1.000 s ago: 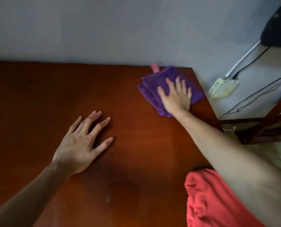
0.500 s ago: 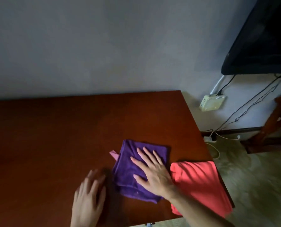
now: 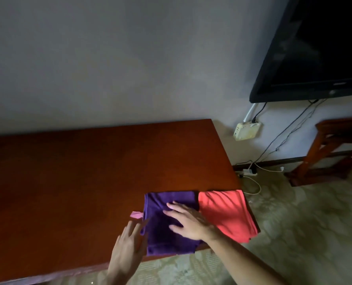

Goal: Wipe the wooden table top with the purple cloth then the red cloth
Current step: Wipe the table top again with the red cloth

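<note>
Head view: right hand (image 3: 188,221) lies flat, open on folded purple cloth (image 3: 167,223); next, take adjacent folded red cloth (image 3: 226,214).

Wooden table top (image 3: 72,182) — reddish-brown, glossy, bare over most of its surface. Purple cloth (image 3: 167,235) folded to a rough rectangle, lying flat at the table's near edge toward its right end, a pink tag at its left side. Red cloth (image 3: 226,214) — folded flat, touching the purple cloth's right side, on the table's near-right corner.
</note>
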